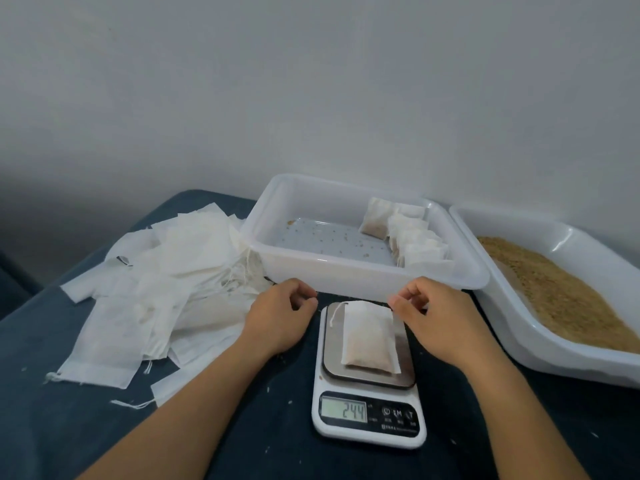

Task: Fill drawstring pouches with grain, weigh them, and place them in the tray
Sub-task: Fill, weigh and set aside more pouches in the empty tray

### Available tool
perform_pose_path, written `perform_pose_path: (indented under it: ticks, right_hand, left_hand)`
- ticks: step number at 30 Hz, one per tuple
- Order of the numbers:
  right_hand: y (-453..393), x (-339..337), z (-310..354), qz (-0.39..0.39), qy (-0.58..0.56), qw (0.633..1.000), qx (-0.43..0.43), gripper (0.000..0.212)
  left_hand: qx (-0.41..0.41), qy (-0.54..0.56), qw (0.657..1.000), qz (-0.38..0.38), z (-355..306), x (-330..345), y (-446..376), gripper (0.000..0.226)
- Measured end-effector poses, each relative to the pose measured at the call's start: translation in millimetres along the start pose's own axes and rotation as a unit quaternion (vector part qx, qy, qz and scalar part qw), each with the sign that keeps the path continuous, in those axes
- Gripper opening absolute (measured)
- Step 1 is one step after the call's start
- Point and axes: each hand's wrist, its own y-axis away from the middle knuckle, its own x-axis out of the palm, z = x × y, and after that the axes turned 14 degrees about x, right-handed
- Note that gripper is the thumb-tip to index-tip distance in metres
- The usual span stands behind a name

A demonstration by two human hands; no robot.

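Weighing step: the filled pouch [369, 337] lies on the kitchen scale [369, 379], both hands [281, 318] [437, 318] beside it, fingers loosely curled, holding nothing. Next, lift it into the far tray [360, 275].

both hands, left [282, 318] and right [438, 318], hover loosely curled.

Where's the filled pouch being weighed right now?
In the head view, the filled pouch lies on the scale platform, centre-front, between the left hand and right hand.
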Motion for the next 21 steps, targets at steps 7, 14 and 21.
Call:
perform_pose_path:
  ticks: [7, 14, 21]
  right_hand:
    - [-0.9, 12.0, -8.3, 0.052, 0.015, 0.998, 0.026, 0.015]
    - [7.9, 11.4, 5.6, 0.072, -0.152, 0.984, -0.052, 0.014]
    - [18.1, 2.8, 24.4, 0.037, -0.312, 0.936, -0.156, 0.012]
  left_hand:
    - [0.088, 0.037, 0.995, 0.001, -18.9, 3.4, 4.4, 0.014]
    - [0.119, 0.146, 0.982, 0.011, -23.5, -2.4, 11.0, 0.041]
    - [0.19, 0.235, 0.951, 0.06, -40.7, -2.3, 14.7, 0.017]
